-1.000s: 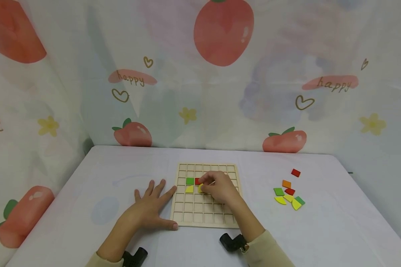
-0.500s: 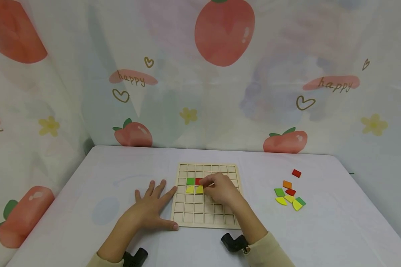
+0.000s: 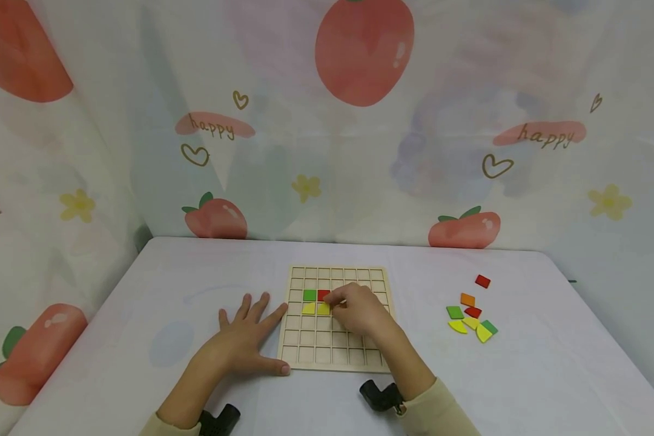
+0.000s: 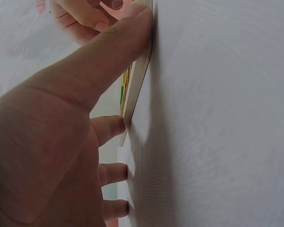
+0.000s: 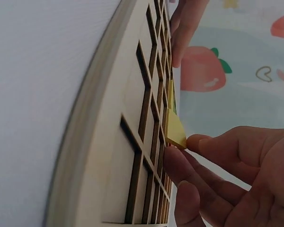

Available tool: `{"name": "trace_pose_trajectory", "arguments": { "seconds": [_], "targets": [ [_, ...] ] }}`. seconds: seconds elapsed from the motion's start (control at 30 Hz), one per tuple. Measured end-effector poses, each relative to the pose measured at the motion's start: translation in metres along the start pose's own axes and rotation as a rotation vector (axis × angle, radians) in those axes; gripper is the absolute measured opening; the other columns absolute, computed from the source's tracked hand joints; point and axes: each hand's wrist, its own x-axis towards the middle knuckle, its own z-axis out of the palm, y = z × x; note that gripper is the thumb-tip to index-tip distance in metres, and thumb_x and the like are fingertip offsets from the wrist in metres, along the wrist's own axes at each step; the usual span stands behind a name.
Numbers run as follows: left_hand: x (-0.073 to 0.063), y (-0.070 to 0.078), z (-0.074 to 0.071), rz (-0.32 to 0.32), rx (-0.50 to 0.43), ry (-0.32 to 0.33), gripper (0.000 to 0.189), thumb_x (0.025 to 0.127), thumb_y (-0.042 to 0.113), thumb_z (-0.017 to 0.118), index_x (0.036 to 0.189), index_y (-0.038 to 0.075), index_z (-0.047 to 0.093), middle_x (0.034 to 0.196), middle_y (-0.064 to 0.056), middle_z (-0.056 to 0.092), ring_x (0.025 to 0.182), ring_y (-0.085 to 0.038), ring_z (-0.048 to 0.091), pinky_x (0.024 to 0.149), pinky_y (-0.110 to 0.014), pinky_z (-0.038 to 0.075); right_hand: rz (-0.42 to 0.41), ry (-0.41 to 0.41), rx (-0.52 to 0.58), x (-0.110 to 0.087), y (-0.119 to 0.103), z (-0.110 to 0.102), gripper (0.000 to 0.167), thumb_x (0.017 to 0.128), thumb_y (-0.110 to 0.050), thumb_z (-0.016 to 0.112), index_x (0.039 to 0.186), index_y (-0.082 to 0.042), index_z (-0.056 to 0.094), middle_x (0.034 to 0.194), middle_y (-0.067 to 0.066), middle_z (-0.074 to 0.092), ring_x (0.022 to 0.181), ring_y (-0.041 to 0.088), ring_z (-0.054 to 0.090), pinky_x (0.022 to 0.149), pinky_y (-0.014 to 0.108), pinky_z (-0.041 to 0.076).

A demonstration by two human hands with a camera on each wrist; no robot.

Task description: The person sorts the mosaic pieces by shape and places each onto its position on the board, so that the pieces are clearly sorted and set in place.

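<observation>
White tabletop (image 3: pixel 545 369) spreads before us; the splayed left hand (image 3: pixel 246 344) touches the gridded board (image 3: pixel 323 355), where the right hand (image 3: pixel 362 310) pinches a tilted yellow tile (image 5: pixel 175 130). We judge it light, stiff, perhaps slippery, best held by opposite edges. We count aboard 2 yellow (image 3: pixel 308 309) (the pinched tile included), 1 green (image 3: pixel 309 295), 1 red (image 3: pixel 322 295); loose, 3 yellow (image 3: pixel 458 327), 2 green (image 3: pixel 455 312), 2 red (image 3: pixel 482 281), 1 orange (image 3: pixel 467 300).

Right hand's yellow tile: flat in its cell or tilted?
Tilted: the right wrist view shows the yellow tile slanting off the wooden grid board toward the right hand.
</observation>
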Motion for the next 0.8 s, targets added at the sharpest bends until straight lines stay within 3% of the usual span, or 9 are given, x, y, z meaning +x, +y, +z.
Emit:
{"name": "trace_pose_trajectory", "arguments": {
  "seconds": [0.27,0.5,0.8],
  "targets": [
    [-0.0003,0.0007,-0.0011,-0.002,0.004,-0.001,0.113,0.064,0.079,0.073,0.157,0.03,0.032,0.166,-0.015,0.018,0.151,-0.049,0.006,0.103,-0.084,0.006,-0.01,-0.018,-0.042,0.0006,0.0008,0.0012,0.025,0.092,-0.003,0.063,0.113,-0.009,0.075,0.119,0.006,0.07,0.098,0.02,0.063,0.082,0.038,0.052],
    [0.0004,0.0012,-0.0001,-0.019,0.001,0.001,0.114,0.062,0.081,0.073,0.157,0.032,0.033,0.166,-0.015,0.017,0.151,-0.049,0.006,0.103,-0.084,0.005,-0.03,-0.031,-0.038,0.0029,0.0043,0.002,0.026,0.092,-0.003,0.062,0.114,-0.009,0.075,0.114,0.005,0.071,0.09,0.018,0.061,0.076,0.034,0.05],
    [0.0025,0.0003,0.0027,-0.025,0.004,-0.002,0.114,0.062,0.081,0.073,0.157,0.034,0.032,0.166,-0.014,0.017,0.151,-0.048,0.005,0.103,-0.083,0.004,-0.017,-0.028,-0.034,0.0038,0.0069,0.0013,0.025,0.093,-0.005,0.063,0.114,-0.01,0.075,0.111,0.003,0.071,0.093,0.018,0.062,0.079,0.035,0.05]
  ]
}}
